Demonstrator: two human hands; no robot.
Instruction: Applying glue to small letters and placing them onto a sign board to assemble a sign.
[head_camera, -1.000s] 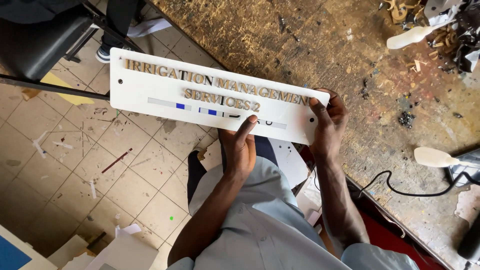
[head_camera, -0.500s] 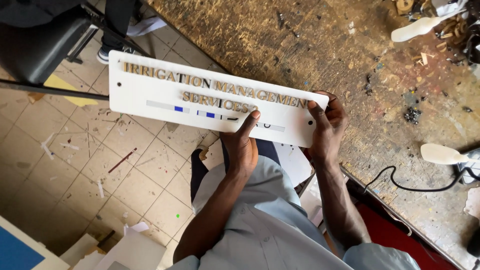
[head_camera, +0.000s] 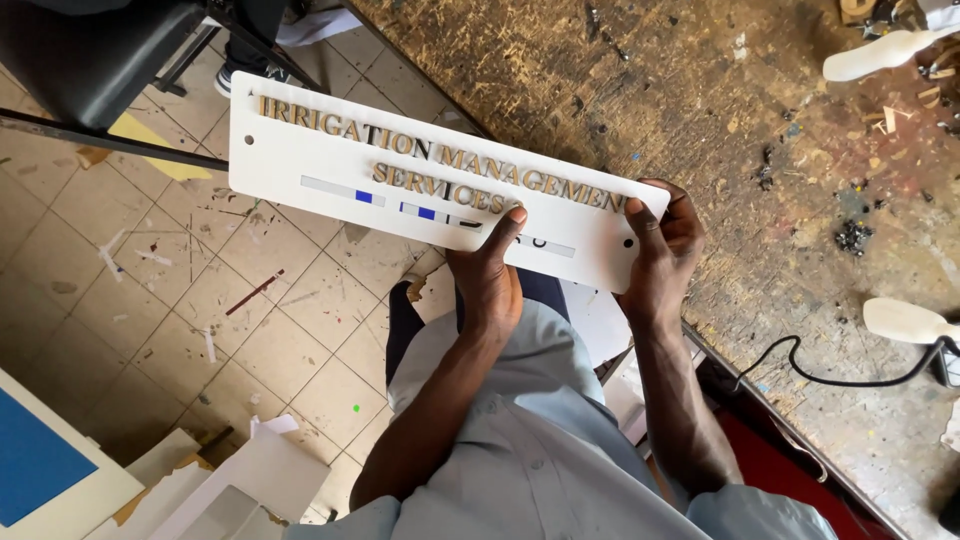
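Holding a white sign board (head_camera: 330, 160) level across mid-frame, the right hand (head_camera: 665, 245) is clamping its end while left-hand (head_camera: 487, 275) fingers (head_camera: 505, 225) are pressing a raised letter flat.

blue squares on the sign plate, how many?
2: both on the white sign plate, one mid-plate, one just right of it near the left hand. The thumb may hide more.

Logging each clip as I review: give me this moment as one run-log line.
left hand: grips sign's lower edge, thumb on face | right hand: grips sign's end | white sign: raised gold letters, held up over tiled floor beside workbench
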